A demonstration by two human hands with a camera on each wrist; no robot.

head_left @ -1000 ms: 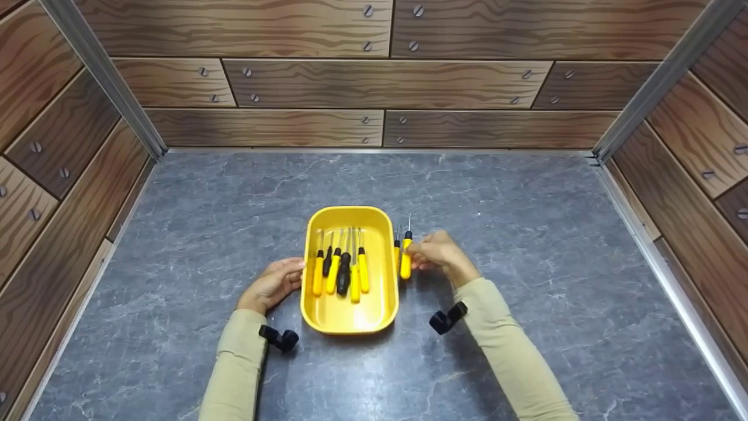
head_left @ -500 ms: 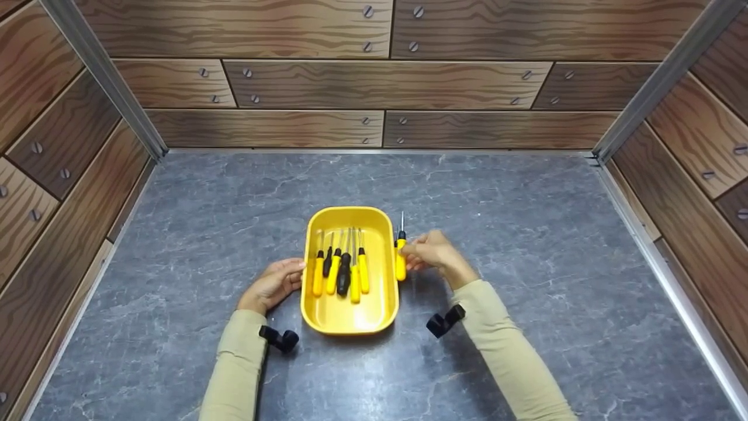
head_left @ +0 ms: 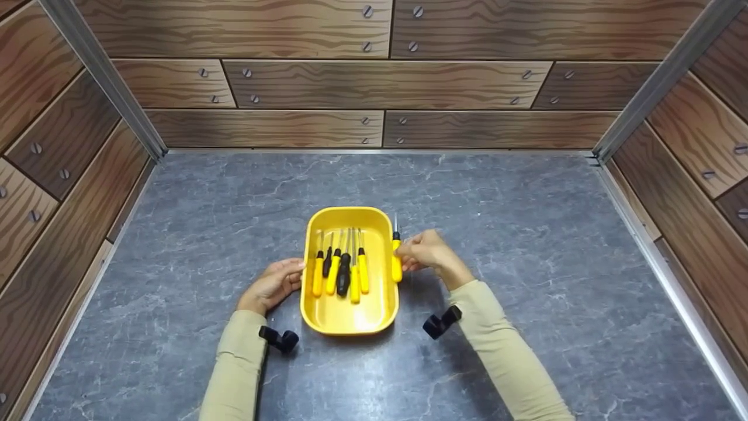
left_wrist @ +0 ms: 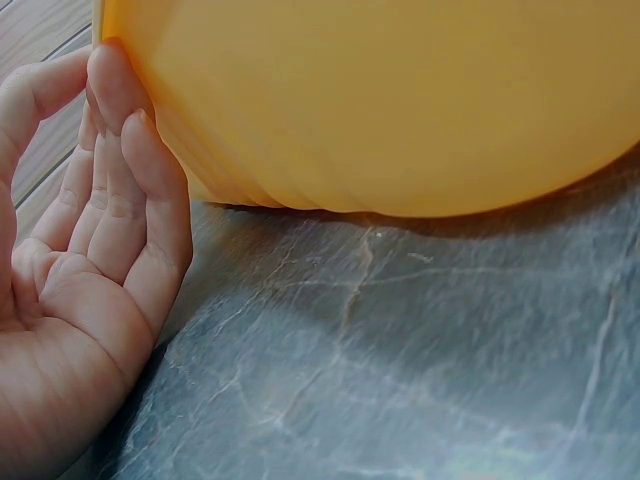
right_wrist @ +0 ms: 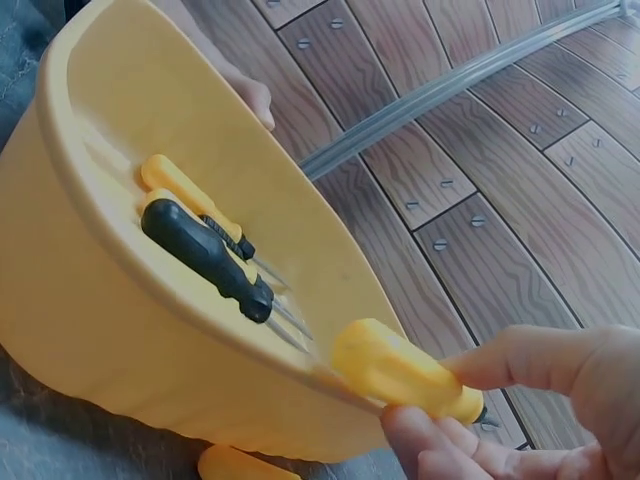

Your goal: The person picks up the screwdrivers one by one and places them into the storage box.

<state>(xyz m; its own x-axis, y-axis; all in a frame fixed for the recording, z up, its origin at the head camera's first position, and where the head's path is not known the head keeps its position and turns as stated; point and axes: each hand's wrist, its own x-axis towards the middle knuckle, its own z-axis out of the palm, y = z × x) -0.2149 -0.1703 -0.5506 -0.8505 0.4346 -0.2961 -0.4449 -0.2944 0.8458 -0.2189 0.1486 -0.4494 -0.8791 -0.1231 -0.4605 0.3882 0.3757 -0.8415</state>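
A yellow tray (head_left: 350, 318) stands mid-table with several screwdrivers (head_left: 343, 275) lying in it, some yellow-handled, some black. At its left wall, my left hand (head_left: 273, 285) grips the rim; the left wrist view shows the thumb and fingertips (left_wrist: 118, 80) meeting at that edge. My right hand (head_left: 431, 255) pinches a yellow-handled screwdriver (head_left: 397, 263) between thumb and fingers, over the right rim, its shaft pointing away from me. In the right wrist view its handle (right_wrist: 395, 368) overlaps the rim; contact there cannot be told.
Another yellow handle (right_wrist: 245, 464) lies on the table beside the tray's outer wall, partly hidden. Wood-patterned walls (head_left: 385, 85) with metal corner rails enclose the grey marbled table (head_left: 526, 204). A black camera mount sits at each wrist.
My right hand has carried the yellow-handled screwdriver leftward, from beside the tray to over its right rim. The left hand and the tray have stayed in place.
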